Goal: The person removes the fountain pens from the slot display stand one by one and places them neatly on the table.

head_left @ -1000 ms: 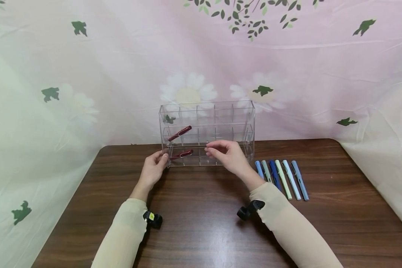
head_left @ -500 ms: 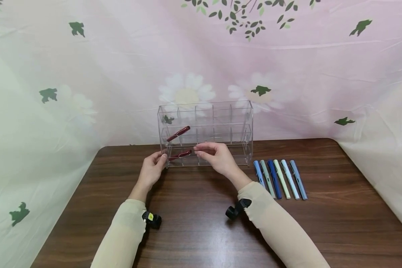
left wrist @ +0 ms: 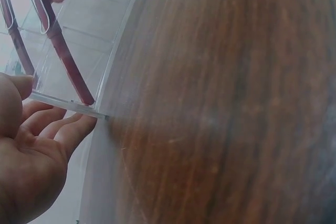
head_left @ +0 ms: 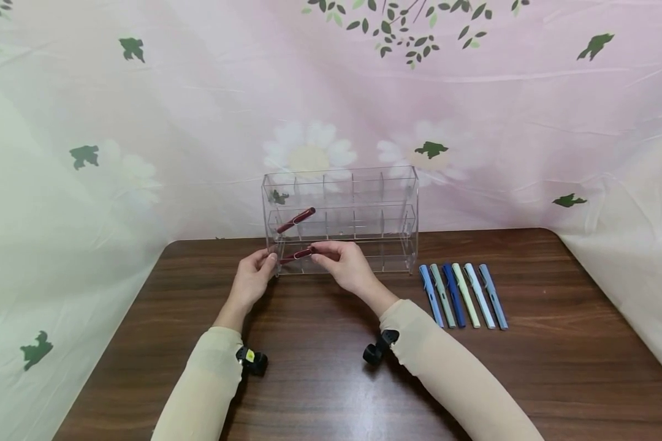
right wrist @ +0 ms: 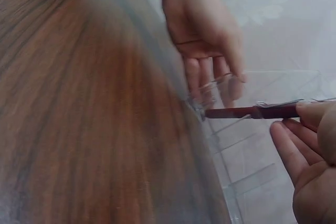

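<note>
A clear acrylic pen holder (head_left: 369, 222) with divided tiers stands near the back of the table. My left hand (head_left: 252, 277) grips its left side wall, thumb on one face and fingers on the other, as the left wrist view shows. Two dark red pens lean in the leftmost compartments: the rear pen (head_left: 296, 220) in a higher tier, and the front pen (head_left: 296, 255) in the lowest one. At the front pen's upper, clipped end, my right hand (head_left: 344, 264) pinches it between thumb and fingers. In the right wrist view this pen (right wrist: 231, 113) slants toward the left hand.
Right of the holder, several pens lie side by side on the brown wooden table (head_left: 309, 367), among them a dark blue pen (head_left: 455, 296) and a pale green pen (head_left: 466, 296). A printed cloth (head_left: 209, 122) hangs directly behind the holder.
My right hand has moved left across the front of the holder to the front red pen and now pinches its end. The left hand stays at the side wall.
</note>
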Demonstrator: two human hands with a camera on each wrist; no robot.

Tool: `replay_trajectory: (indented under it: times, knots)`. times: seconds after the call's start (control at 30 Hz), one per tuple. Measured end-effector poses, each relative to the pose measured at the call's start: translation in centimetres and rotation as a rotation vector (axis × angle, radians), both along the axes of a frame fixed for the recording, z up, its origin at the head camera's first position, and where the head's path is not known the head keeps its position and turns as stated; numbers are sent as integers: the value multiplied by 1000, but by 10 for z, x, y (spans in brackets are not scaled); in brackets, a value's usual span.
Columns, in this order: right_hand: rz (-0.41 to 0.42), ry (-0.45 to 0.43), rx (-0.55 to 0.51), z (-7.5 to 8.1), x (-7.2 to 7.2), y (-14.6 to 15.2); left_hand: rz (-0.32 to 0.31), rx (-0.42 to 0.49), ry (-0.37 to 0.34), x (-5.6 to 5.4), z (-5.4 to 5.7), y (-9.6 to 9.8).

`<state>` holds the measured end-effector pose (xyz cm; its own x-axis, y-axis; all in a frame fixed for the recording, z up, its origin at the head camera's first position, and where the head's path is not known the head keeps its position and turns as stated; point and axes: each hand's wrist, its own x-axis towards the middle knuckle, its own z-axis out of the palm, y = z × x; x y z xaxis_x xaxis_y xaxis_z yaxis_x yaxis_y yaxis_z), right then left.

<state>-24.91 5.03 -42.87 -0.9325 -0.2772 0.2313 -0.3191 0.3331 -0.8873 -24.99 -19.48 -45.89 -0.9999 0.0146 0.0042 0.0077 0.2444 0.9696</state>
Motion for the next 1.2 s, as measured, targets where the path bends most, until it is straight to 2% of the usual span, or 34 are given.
replay_trajectory:
  times: [0.17,0.5,0.83,1.0,1.2]
  knots:
    - [-40,45,18,-2,2,-5,2,-7,-2,-1,-1,0]
    - [-90,105,-19,-7,4,-8,0,-15,-6,0,-2,2]
    - [-93,159,-30,2,6,-1,1,-12,10,-1,-3,1]
    - [-97,145,-63,8,7,4,-8,12,7,-1,-2,1]
    - [-101,126,-137,18,9,13,-5,-1,9,-1,-2,1]
